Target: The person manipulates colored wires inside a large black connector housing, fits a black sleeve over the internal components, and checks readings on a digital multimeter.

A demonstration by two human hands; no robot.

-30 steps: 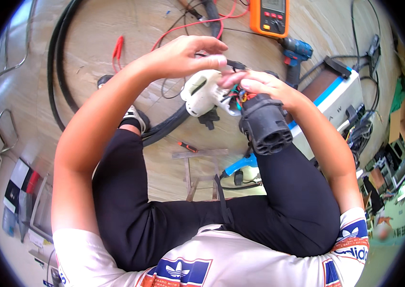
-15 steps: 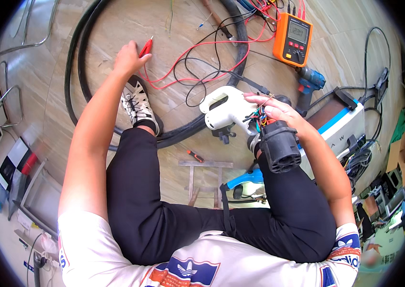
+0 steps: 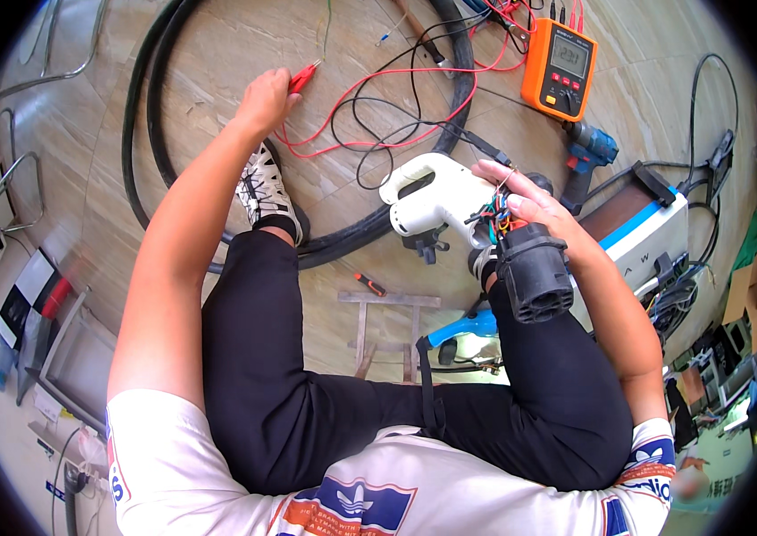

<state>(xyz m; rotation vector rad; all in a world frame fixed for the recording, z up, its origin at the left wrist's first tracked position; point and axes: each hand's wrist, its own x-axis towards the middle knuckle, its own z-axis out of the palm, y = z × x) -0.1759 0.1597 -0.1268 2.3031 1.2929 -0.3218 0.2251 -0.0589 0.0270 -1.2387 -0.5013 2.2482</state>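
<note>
My left hand (image 3: pixel 266 100) grips the red test lead (image 3: pixel 303 78), best held by insulation; right hand (image 3: pixel 541 204) sits at coloured wires (image 3: pixel 500 218), can't tell if grasping, so steady lightly.

Digits (image 3: pixel 568 55) on orange meter (image 3: pixel 559 73); letters (image 3: pixel 655 485) on shirt (image 3: pixel 485 505) (sleeve (image 3: pixel 649 438) too), white case (image 3: pixel 651 239).

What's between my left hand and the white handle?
In the head view, a red lead and a black lead lie on the floor between your left hand and the white handle.
</note>
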